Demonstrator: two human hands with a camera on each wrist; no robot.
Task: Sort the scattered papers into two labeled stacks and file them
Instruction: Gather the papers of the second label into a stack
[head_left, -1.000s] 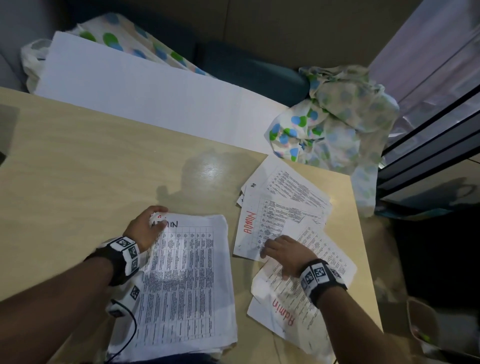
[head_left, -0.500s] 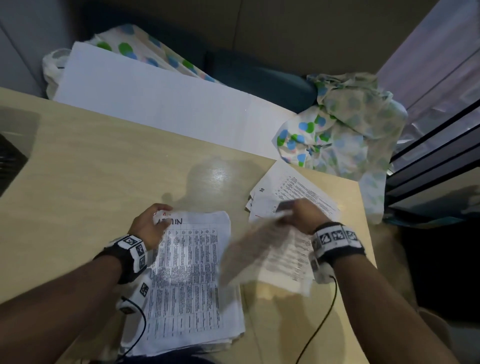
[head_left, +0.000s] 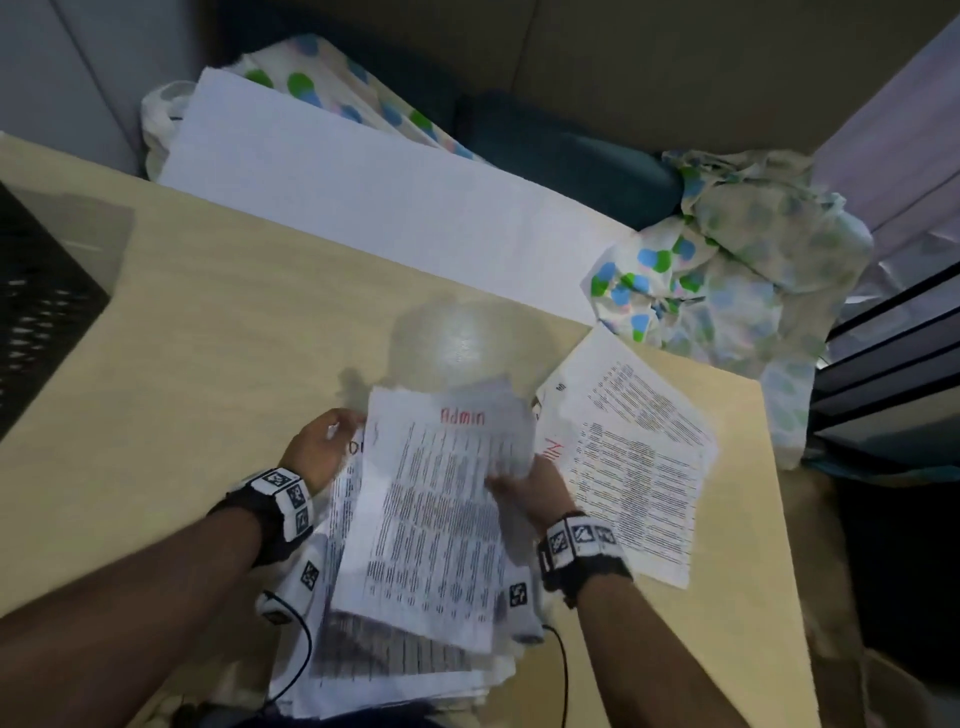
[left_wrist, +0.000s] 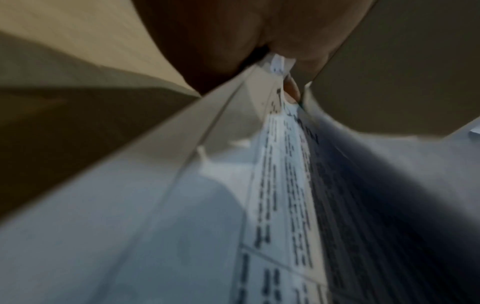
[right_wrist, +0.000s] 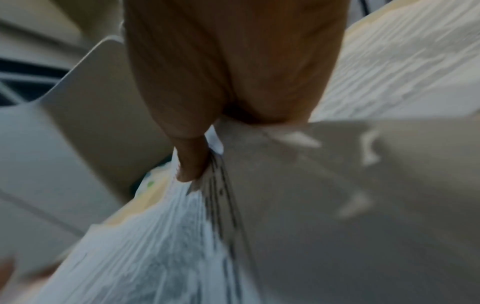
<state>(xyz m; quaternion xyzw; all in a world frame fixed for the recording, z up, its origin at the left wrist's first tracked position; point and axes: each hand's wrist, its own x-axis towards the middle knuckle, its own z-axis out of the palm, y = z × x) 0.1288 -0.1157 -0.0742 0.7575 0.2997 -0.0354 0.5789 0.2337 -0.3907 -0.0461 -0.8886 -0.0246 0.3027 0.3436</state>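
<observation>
I see a pale wooden worktop (head_left: 218, 322) from above, with both my hands near its front edge. My right hand (head_left: 530, 493) has its grip pinched on the right edge of a printed sheet (head_left: 436, 514) headed "Admin" in red; the right wrist view shows the thumb (right_wrist: 192, 160) pressed on top of the paper's edge. The sheet lies tilted over a thick stack of papers (head_left: 395, 665) in front of me, which overhangs the worktop's near edge, its lower part cut off by the frame. My left hand (head_left: 317, 452) holds the stack's far left corner, its grip narrow, fingers curled about the corner as the left wrist view shows, though that view is blurred. To the right, a loose pile of printed sheets (head_left: 634, 467) is fanned out near the worktop's right edge, just beside my right hand; red lettering on one is mostly covered and I cannot read it. The widest open room is the bare left and middle of the worktop. A dark slotted object (head_left: 36, 296) is cut off at the left edge. Beyond the far edge lie a large white board (head_left: 363, 197) and a crumpled dotted cloth (head_left: 727, 270), the cloth touching the far right corner. Both wrist views are smeared, so fine print is unreadable.
</observation>
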